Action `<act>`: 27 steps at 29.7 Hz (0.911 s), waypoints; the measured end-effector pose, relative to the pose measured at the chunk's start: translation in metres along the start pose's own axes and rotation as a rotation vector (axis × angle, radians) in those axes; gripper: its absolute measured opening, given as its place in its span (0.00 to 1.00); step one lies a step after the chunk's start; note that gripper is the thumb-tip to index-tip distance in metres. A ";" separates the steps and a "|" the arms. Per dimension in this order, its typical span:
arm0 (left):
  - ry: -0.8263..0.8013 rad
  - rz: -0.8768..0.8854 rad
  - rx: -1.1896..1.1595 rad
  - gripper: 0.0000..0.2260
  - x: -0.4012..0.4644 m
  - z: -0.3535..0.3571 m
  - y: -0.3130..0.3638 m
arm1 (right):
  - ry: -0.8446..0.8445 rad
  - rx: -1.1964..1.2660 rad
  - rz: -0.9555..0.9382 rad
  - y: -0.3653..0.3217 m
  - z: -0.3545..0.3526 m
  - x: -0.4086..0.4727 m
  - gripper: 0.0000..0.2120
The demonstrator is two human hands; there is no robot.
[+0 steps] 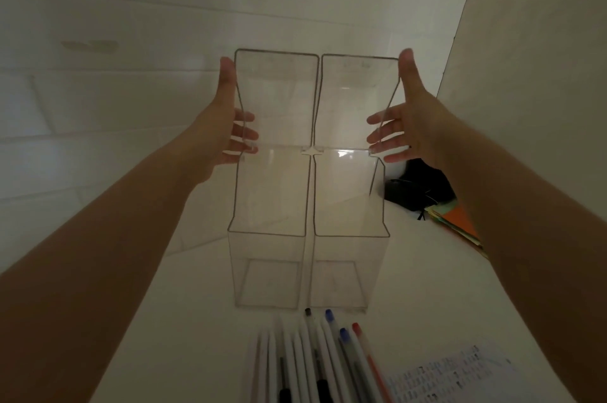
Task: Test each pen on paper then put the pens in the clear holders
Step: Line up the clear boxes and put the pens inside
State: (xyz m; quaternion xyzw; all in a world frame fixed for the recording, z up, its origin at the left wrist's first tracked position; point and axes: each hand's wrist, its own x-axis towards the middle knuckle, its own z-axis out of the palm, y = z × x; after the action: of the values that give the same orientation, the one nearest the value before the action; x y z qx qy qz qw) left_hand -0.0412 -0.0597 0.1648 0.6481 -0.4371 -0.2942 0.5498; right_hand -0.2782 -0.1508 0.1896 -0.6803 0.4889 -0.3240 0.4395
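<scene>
Two clear holders (pixel 308 179) stand between the flat left hand (pixel 226 120) and right hand (pixel 410 120), fingers straight.

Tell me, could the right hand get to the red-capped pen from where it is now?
Probably yes. The right hand is up beside the right clear holder, fingers straight; the red-capped pen lies uncovered on the table in front.

My holders (pixel 308 172) were clear on the white table (pixel 184 320), the pens (pixel 315 360) white-bodied with black, blue and red caps, the paper (pixel 460 376) white with dark print, and orange and green sheets (pixel 460 222) lay beside a black bag (pixel 417 189).
</scene>
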 end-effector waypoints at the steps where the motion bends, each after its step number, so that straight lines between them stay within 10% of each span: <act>1: -0.013 -0.021 0.002 0.41 0.001 0.002 0.000 | 0.001 0.009 0.029 -0.002 0.002 0.001 0.47; 20: 0.006 -0.017 -0.368 0.22 -0.013 0.028 -0.050 | 0.028 0.442 0.029 0.037 0.042 -0.014 0.28; 27: 0.328 0.239 -0.076 0.05 -0.080 0.004 -0.091 | 0.263 0.194 -0.226 0.055 0.030 -0.090 0.06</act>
State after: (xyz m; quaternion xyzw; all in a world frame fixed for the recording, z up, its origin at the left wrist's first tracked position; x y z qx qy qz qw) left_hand -0.0581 0.0105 0.0678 0.6096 -0.4040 -0.1340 0.6687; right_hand -0.3014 -0.0646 0.1266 -0.6370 0.4292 -0.5030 0.3962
